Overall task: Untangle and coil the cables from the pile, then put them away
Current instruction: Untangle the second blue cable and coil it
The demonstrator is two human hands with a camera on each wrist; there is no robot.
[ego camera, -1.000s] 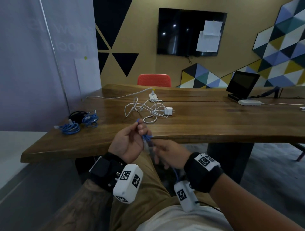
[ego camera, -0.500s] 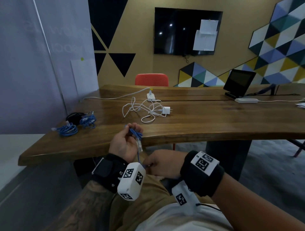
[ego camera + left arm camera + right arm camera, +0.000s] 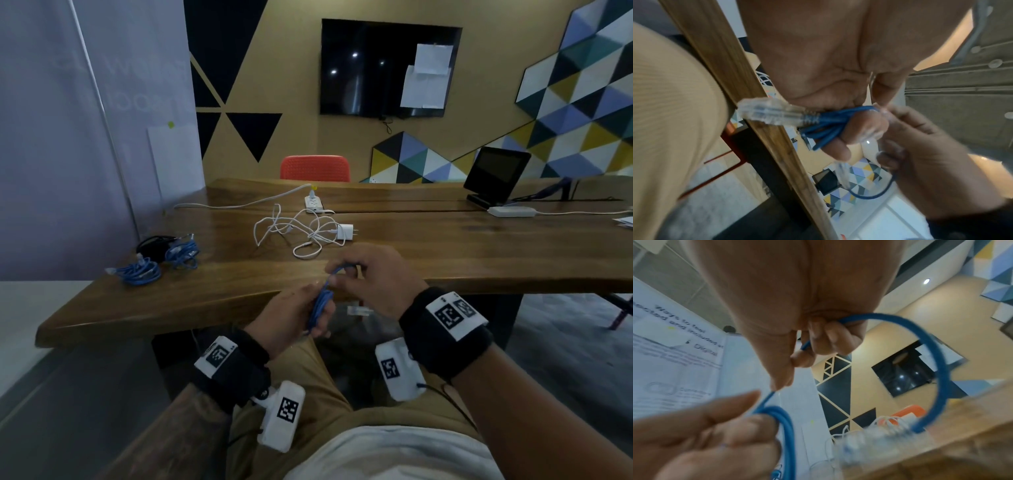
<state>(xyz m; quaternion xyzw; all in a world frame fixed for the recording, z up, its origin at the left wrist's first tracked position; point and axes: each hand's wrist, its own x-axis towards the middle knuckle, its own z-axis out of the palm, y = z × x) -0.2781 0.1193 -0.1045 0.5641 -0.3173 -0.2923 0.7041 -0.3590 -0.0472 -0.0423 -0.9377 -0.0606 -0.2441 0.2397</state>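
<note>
A short blue network cable (image 3: 321,303) with clear plugs is wound in several loops round the fingers of my left hand (image 3: 310,317), just in front of the table's near edge. In the left wrist view the loops (image 3: 824,128) lie across my fingers and one clear plug (image 3: 768,112) sticks out to the left. My right hand (image 3: 342,278) is just above and pinches the free end of the cable. In the right wrist view that end arcs in a wide loop (image 3: 937,353) down to the second plug (image 3: 875,434).
On the wooden table (image 3: 445,260) lie a tangled white charger cable (image 3: 294,233) with its adapter (image 3: 346,232), two coiled blue cables (image 3: 140,272) and a black bundle (image 3: 154,244) at the left, a power strip (image 3: 313,202) and a tablet (image 3: 496,174).
My right hand has risen from my lap to above the left hand, bringing the cable's free end up. More loops now sit round the left fingers.
</note>
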